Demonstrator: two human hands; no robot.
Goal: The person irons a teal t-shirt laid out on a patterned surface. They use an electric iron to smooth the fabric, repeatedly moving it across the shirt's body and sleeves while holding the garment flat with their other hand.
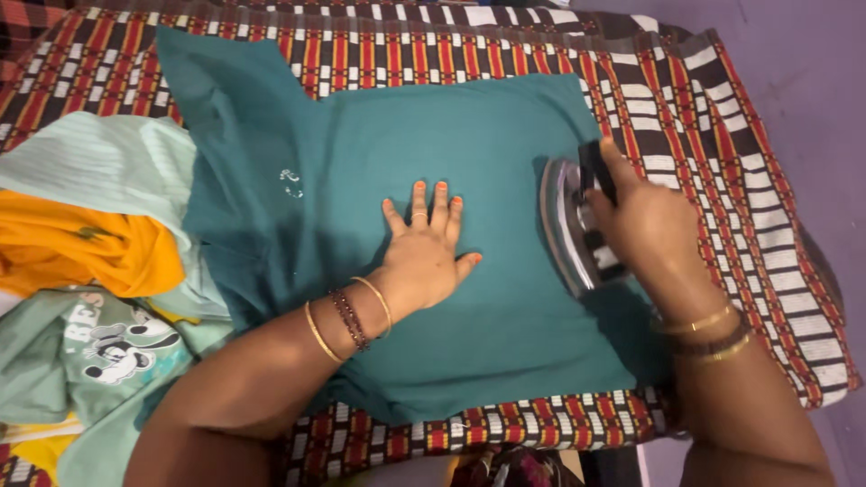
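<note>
A teal shirt (469,225) is spread across centre frame on a striped cloth (722,117). Left hand (424,257) is pressed flat on it, fingers (431,206) splayed. At centre right, an iron (566,225) is gripped by right hand (649,225), fingers closed. Clothes pile (90,271) at left.

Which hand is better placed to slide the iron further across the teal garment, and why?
The right hand: it already grips the iron, which rests on the teal garment. The left hand lies flat with fingers spread on the cloth beside the iron, apart from it, probably better suited to holding the fabric flat.
</note>
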